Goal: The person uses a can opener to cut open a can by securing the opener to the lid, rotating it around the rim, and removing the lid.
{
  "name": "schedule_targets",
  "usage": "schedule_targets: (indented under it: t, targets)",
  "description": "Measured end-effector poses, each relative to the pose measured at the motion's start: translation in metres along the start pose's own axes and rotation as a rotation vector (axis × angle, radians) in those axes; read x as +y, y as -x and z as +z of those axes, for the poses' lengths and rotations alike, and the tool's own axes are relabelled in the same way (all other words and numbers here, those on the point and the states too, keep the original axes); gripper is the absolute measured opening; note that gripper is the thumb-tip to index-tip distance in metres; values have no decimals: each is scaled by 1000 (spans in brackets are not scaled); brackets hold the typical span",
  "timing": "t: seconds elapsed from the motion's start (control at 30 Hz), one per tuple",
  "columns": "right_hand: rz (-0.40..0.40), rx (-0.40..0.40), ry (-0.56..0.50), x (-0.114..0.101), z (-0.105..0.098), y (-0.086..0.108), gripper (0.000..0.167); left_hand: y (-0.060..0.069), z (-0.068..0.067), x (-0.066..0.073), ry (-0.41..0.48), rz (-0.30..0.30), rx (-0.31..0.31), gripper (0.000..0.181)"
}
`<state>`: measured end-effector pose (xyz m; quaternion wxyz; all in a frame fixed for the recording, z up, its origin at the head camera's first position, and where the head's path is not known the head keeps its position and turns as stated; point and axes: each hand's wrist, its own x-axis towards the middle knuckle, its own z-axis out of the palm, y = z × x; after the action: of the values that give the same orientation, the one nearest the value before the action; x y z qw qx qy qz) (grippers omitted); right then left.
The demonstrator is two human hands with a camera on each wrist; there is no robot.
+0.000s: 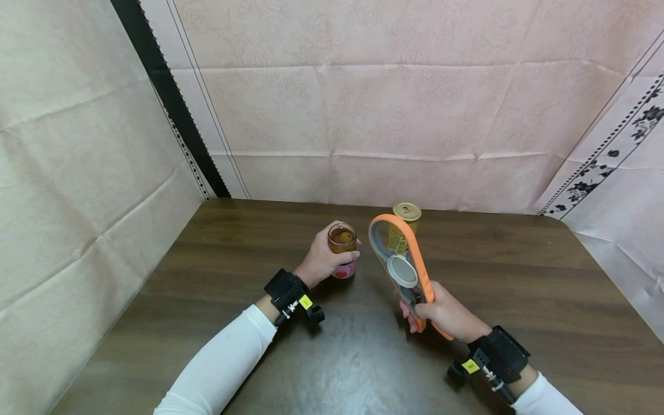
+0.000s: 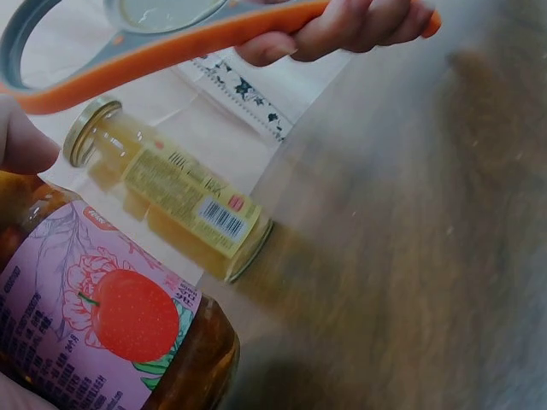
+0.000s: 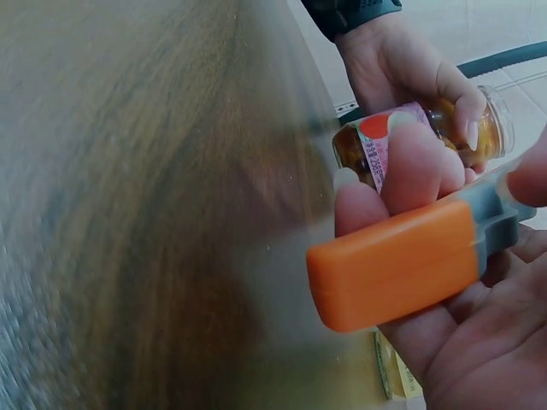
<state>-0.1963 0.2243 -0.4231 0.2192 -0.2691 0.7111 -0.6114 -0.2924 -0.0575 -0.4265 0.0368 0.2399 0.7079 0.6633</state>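
My left hand [image 1: 323, 262] grips a glass jar [image 2: 102, 316] of amber liquid and fruit pieces, with a purple label showing a red fruit. The jar stands upright on the table, its mouth uncovered. To its right, my right hand [image 1: 448, 311] holds an orange and grey jar opener [image 1: 421, 271] by its handles, fingers curled around them. A round lid [image 1: 402, 271], pale inner side up, sits within the opener's grey loop, apart from the jar. The far part of the orange handle [image 3: 397, 265] crosses the right palm.
A capped jar [image 2: 188, 205] with a yellow label and gold lid stands behind the opener, near the table's far edge. The brown wooden table [image 1: 207, 276] meets a pale cloth backdrop [image 1: 389, 115] at the back and left.
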Motion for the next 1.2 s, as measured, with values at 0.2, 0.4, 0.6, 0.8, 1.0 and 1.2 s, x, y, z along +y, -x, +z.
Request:
schedule_targets:
  t: [0.2,0.4,0.6,0.8,1.0,1.2]
  targets:
    - [-7,-12,7,0,2,-2,35,-7,-8,-6,-48,7,94,48]
    - [-9,-20,36,1,3,-2,32,-10,-13,-5,-67,9,138,47]
    - [7,-28,19,1,4,-2,36,-11,-16,-5,-73,9,151,48]
    - [12,-38,14,-1,6,-2,33,-13,-18,-8,-100,-26,204,48]
    - [27,-34,13,-1,8,-3,34,-14,-20,-10,-102,-50,252,48]
    - [46,-29,30,0,10,-3,36,-14,-22,-10,-101,-60,251,49]
